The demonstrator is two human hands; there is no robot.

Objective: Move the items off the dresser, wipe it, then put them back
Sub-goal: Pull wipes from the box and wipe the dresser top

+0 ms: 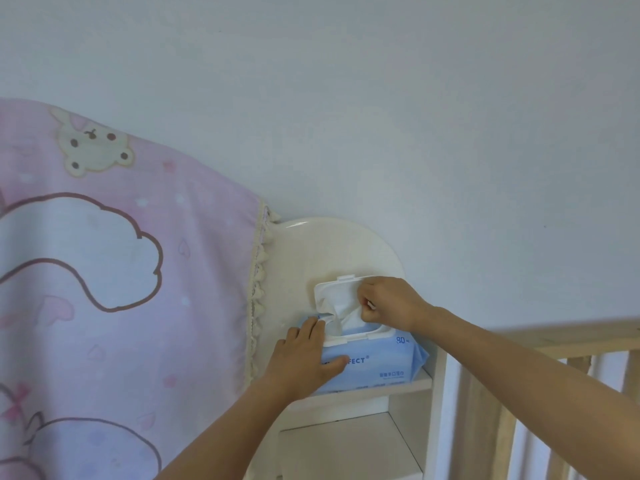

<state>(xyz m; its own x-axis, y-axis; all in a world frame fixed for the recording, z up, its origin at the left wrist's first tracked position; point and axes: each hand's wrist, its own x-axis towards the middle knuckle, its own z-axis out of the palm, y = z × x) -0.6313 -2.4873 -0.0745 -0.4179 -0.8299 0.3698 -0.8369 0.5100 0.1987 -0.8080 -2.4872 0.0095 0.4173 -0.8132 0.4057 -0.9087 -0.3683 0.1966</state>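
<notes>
- Wipes pack point(381, 367) sat on the top shelf point(410, 383) of a white unit, against the unit's rounded back panel point(329, 247).
- Pack was pale blue with a white flip lid point(329, 289); the lid stood open, tipped back toward the panel.
- Wipe point(341, 311) stuck up out of the opening, crumpled, partly pulled out, its lower end still in the pack.
- Right hand point(391, 304) was above the opening, fingers curled, pinching the wipe's upper right edge.
- Left hand point(304, 358) lay on the pack's left end: fingers straight and together on top just beside the opening, thumb spread out across the front face. It pressed the pack, no curl round it.
- Both forearms came in from the bottom edge, bare.
- Lower shelf point(339, 448) showed under the top one.
- Pink curtain point(104, 271) with cartoon print and a tasselled edge hung left of the unit, touching the panel's left side.
- Wood rail point(554, 344) with slats ran right of the unit.
- Plain pale wall point(381, 98) behind everything.
</notes>
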